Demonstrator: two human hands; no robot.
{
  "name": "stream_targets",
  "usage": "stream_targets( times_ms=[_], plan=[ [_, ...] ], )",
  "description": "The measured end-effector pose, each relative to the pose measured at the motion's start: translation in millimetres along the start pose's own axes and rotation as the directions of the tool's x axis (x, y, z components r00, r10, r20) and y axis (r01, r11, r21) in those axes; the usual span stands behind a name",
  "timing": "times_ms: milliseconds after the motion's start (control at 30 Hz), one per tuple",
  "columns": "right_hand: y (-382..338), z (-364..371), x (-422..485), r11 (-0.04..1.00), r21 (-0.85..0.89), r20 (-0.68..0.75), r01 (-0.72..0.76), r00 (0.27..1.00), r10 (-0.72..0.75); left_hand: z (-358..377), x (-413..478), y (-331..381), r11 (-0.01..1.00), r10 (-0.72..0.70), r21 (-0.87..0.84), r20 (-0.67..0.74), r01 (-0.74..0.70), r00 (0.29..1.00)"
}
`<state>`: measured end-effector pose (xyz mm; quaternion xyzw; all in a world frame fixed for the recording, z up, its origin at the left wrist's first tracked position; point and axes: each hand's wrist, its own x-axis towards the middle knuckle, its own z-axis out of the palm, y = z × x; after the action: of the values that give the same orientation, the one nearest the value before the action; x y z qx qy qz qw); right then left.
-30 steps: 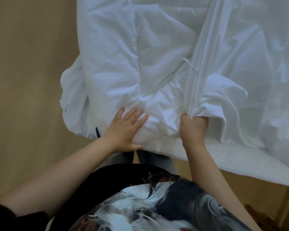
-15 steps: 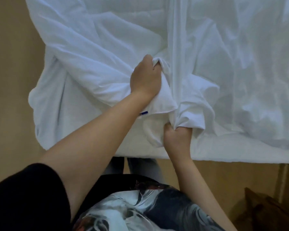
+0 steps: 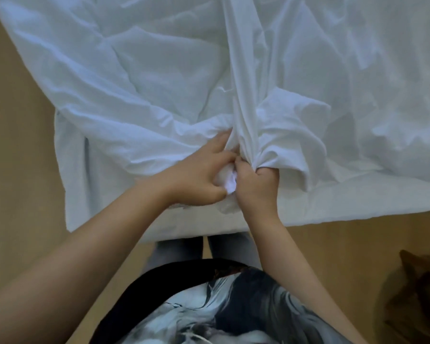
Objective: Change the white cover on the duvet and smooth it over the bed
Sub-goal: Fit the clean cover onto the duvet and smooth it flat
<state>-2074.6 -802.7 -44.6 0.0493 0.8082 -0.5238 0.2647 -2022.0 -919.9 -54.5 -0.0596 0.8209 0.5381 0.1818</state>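
Head view: at the frame's centre, a bunched fold of the white cover (image 3: pixel 246 100) is clenched in the right hand (image 3: pixel 256 184), while cloth beside it is pinched by the curled fingers of the left hand (image 3: pixel 196 180). Across the upper frame, crumpled bedding is spread over the bed (image 3: pixel 358 207); fitting seems unfinished, and smoothing is not yet begun.

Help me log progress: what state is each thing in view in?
White fabric duvet cover, gathered into a taut bunch, wrinkled.
White padded duvet, crumpled on the bed.
Left hand, pinches the cover.
Right hand, grips the gathered cover.
Dark brown object, blurred, unclear.
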Motion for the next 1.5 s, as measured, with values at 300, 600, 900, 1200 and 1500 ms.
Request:
stream_targets(
  times_ms=[300,600,900,1200,1500],
  plan=[
    [-6,-12,10,0.978,-0.182,0.123,0.104,0.989,-0.082,-2,14,0,0.805,0.217,0.566,-0.561,0.179,0.799],
    [-22,-37,15,0.988,-0.056,-0.065,0.141,0.987,-0.144,31,46,29,0.975,-0.219,-0.054,-0.364,0.214,0.905],
    [-28,-17,9,0.970,-0.215,0.109,-0.111,0.985,0.137,19,16,11,0.656,-0.335,-0.692,0.092,0.302,0.938],
    [-47,-39,42,0.936,-0.328,0.519,-0.128,0.803,0.292,38,24,-3,0.797,-0.425,-0.543,-0.190,0.266,0.885],
    [-23,-46,41,0.943,-0.308,0.387,0.124,0.922,0.005,-1,18,-12,0.495,-0.396,-0.801,0.138,0.337,0.908]
  ],
)
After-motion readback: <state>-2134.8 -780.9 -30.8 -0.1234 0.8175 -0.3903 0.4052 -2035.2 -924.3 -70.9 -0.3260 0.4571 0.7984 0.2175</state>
